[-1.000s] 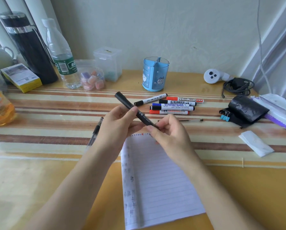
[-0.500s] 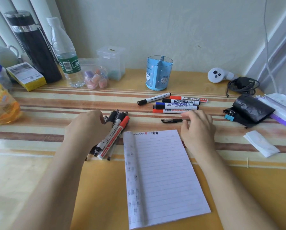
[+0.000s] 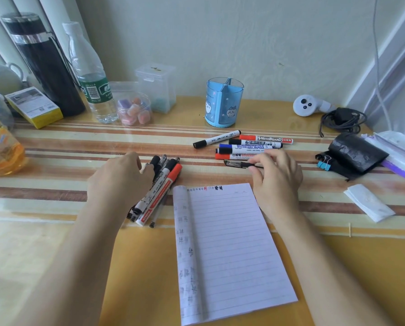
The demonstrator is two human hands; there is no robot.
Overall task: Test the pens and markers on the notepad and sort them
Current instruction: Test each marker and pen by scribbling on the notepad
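My right hand [image 3: 276, 180] has thumb and forefinger closed in a pinch on the slim black plastic pen [image 3: 240, 164], which lies flat just below the row of markers. My left hand [image 3: 120, 180] sits over the top ends of the loose bundle of pens and markers [image 3: 160, 191]. Its fingertips are hidden behind the knuckles, so I cannot tell whether they grip or only rest there. Between my hands lies the white lined paper notepad [image 3: 232, 243], with a short row of small test scribbles [image 3: 205, 188] on its top line and the rest blank. I judge the job about midway: two groups exist, the bundle on my left and the side-by-side whiteboard markers [image 3: 253, 147] on my right, while the pinched pen belongs to neither yet. The barrels look smooth, white and round, capped red, blue or black. The translucent blue plastic pen holder [image 3: 224, 102] stands behind, no pen showing in it, on the glossy striped tabletop [image 3: 55, 184]
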